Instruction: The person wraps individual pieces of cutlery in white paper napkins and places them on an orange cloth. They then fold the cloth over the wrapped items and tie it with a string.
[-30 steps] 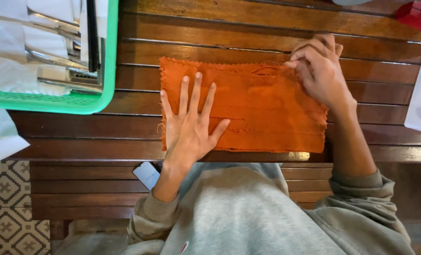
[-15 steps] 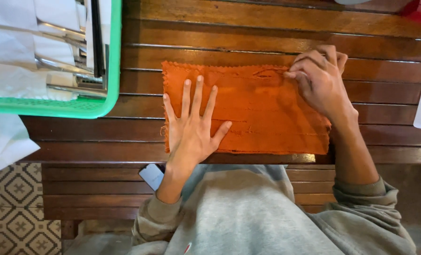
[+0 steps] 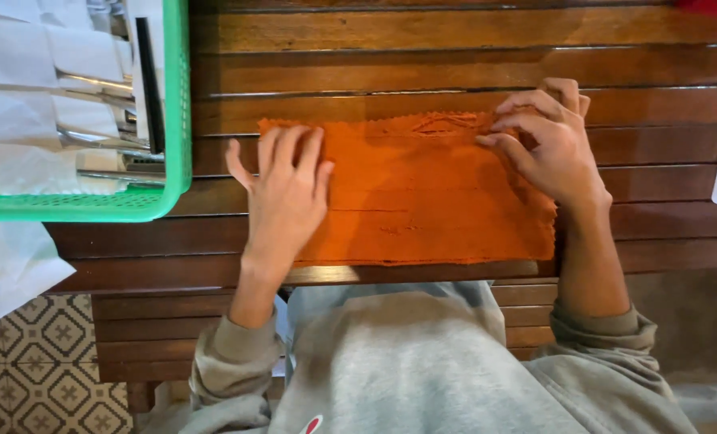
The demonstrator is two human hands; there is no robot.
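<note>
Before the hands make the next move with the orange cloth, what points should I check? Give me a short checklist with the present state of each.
1. Left hand flat on the orange cloth, near its left end: ok.
2. Right hand fingertips pinch the cloth's far edge at the right: ok.
3. Cloth lies flat: not ok, small wrinkles show at the far edge by the right hand.
4. Cloth fully on the wooden table: ok, its near edge lies along the table's front edge.
5. Green basket apart from the cloth: ok.
6. Number of cloth layers: cannot tell.
</note>
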